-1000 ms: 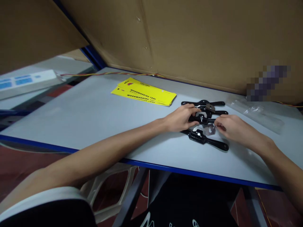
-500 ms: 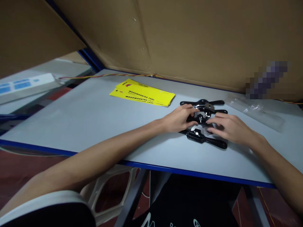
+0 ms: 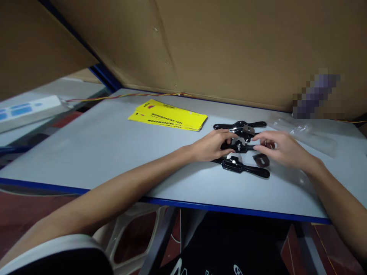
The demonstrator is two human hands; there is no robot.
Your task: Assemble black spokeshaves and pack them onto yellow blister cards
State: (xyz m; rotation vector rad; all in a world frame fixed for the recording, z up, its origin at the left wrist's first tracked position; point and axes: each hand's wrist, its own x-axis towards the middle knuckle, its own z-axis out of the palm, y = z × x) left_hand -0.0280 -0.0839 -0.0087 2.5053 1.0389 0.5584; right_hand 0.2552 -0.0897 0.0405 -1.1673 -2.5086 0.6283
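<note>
My left hand [image 3: 213, 145] is closed around the left handle of a black spokeshave [image 3: 239, 146], the middle one of three laid in a row. The fingers of my right hand [image 3: 282, 147] pinch that same tool's right handle. Nearer to me lies another black spokeshave [image 3: 233, 164], its left end partly behind my left hand. Beyond the held one is a third spokeshave [image 3: 240, 124]. A dark blade plate [image 3: 249, 130] shows between the far and the held tool. Below my right fingers a loose dark blade [image 3: 261, 160] rests on the table.
Yellow cards [image 3: 169, 116] printed "WOODWORKING TOOL" lie stacked to the left. Clear plastic bags [image 3: 309, 135] are at the right, near a cardboard wall [image 3: 218, 49]. A white power strip [image 3: 31, 110] is at far left. The grey table [image 3: 94, 152] has a blue front edge.
My right hand has moved from the spokeshave's middle to its right handle, uncovering the loose blade. My left hand keeps its hold. The whole view has shifted slightly.
</note>
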